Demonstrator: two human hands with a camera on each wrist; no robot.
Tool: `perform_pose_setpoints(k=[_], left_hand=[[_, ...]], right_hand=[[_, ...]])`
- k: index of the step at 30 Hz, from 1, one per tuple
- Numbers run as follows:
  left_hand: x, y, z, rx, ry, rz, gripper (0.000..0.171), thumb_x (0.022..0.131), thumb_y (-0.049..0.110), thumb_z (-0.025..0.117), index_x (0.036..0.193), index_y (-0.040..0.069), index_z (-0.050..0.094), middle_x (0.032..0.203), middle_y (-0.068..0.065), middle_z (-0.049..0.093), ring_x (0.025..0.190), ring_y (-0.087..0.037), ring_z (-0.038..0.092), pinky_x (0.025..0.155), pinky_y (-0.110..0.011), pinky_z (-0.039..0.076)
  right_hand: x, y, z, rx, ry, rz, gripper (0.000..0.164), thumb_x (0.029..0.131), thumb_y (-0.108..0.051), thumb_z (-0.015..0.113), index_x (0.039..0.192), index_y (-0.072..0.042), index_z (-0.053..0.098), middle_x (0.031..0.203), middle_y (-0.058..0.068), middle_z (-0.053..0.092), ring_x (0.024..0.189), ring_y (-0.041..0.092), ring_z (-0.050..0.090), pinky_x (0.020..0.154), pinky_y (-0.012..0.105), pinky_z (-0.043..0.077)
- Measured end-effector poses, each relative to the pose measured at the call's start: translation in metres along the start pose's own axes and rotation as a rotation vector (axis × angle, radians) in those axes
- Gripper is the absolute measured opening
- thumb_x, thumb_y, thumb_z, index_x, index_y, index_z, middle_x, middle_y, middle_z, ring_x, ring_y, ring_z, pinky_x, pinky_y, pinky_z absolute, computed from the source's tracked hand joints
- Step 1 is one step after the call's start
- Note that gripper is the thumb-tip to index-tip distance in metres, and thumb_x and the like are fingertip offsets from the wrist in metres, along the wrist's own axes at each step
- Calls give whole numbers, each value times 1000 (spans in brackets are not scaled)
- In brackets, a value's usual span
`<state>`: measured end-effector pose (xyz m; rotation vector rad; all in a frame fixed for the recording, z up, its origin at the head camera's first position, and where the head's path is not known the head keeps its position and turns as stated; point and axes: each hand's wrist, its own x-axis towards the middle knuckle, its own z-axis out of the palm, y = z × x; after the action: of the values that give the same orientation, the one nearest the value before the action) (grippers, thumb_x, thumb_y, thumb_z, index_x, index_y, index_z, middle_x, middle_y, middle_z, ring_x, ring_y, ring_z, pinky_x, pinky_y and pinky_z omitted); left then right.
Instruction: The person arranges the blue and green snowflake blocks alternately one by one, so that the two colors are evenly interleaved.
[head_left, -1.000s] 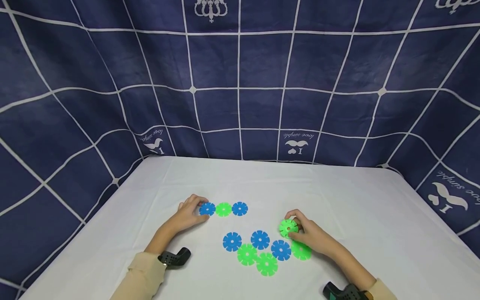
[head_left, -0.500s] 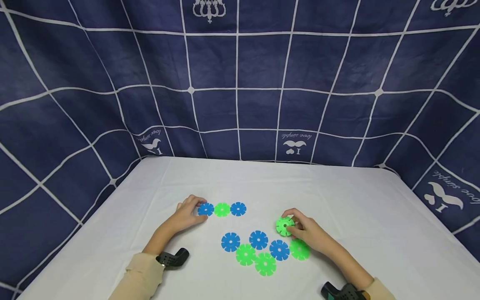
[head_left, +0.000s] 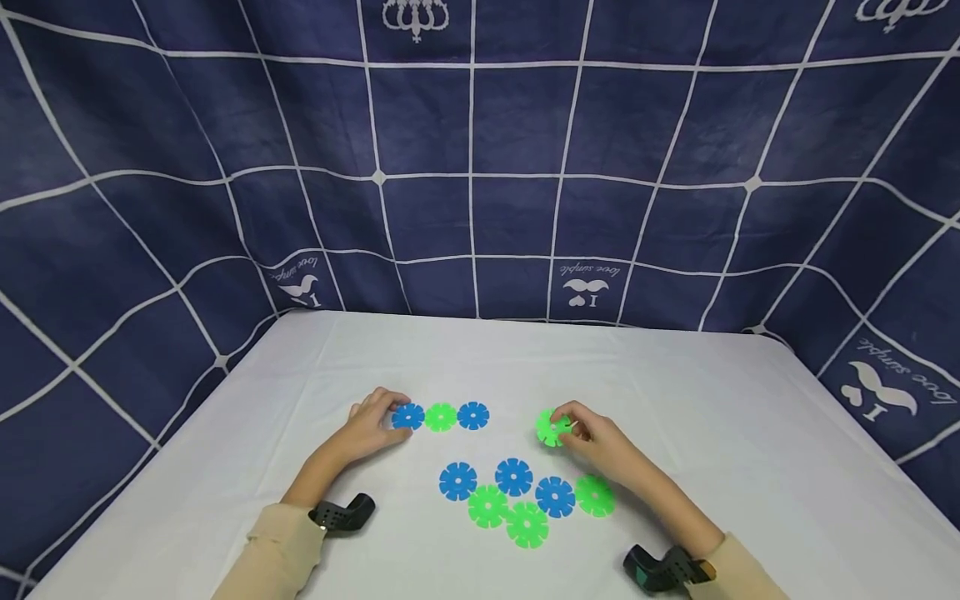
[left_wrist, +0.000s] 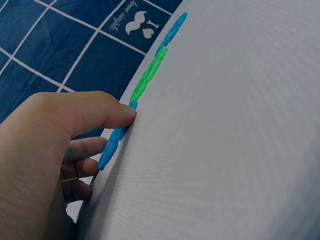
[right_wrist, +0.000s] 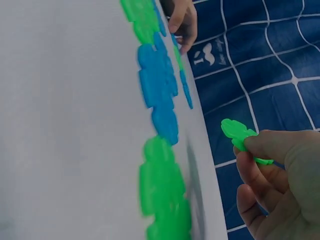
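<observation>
A: Left hand — holding what?

B: It is gripping the end blue disc, thumb at the near edge, fingers at the far edge. The middle green disc is lying next to it, touching, and the other blue disc is completing the row. All three are resting on the white-covered table.

A: Right hand?

B: It is pinching the held green disc, notched at the rim, between thumb and fingers. That piece is hanging above the table, to the right of the row and apart from it.

A: Remaining stock?

B: Six loose pieces are lying close together on the nearer side: three blue discs, two green discs and the rightmost green disc. A navy curtain with white grid lines is hanging behind.

A: Changes against the frame of one second ago?

B: The right hand is now carrying its disc farther forward and leftward, nearer the row. The piece is no longer overlapping the rightmost green disc, which is now showing whole. The left hand is keeping its grip, and the row and loose pieces are holding their arrangement.
</observation>
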<state>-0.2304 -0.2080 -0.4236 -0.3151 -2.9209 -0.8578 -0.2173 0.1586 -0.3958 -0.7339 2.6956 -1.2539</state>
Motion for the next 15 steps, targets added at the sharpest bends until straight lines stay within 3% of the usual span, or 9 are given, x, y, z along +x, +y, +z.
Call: perform_pose_setpoints(k=[6,15], left_hand=[[1,0,-2,2,-4,-6,45,75,28,67,114,10,54,105,-5,52,101,-22,48,74,-31,24],[0,3,0,-1,-1,-9,46,74,28,67,114,10,54,103,-4,52,99,-20,48,73,-30,24]], right_hand=[[22,-6,6,20,15,-5,31,84,-7,59,114,-17,53,87,3,52,73,13,47,61,23,40],[55,-5,29,44,58,54,34,83,-9,60,116,-12,54,76,1,48,70,13,43,61,24,36]])
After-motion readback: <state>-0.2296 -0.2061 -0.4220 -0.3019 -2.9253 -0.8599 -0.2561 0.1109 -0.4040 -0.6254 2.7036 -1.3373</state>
